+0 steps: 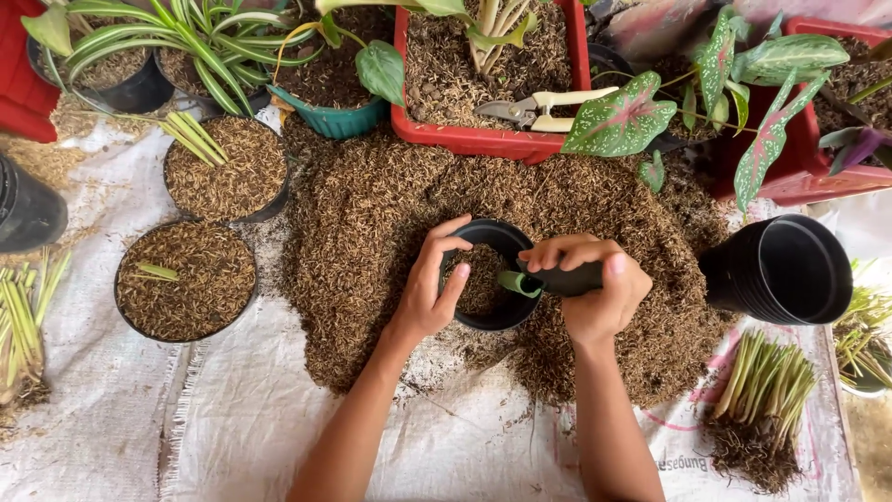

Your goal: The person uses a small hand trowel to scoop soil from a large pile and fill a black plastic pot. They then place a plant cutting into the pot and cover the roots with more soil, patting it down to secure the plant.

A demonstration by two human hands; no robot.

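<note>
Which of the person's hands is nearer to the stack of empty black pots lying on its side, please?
The right hand, gripping a dark-handled tool over the small black pot, lies closer to the stack of empty black pots. The left hand holds the small pot's far rim, farther away.

Soft, even daylight fills the view, bright without harshness. Shadows are faint and short: a thin dark edge lies under the forearms in the lower middle of the frame and beneath the stacked black pots (780,270) at the right. The white woven sheet (111,409) at the lower left reads pale, close to washed out, yet keeps its weave. Focus is sharp across the centre; the upper corners soften slightly. Straight lines bend a little toward the edges.
</note>
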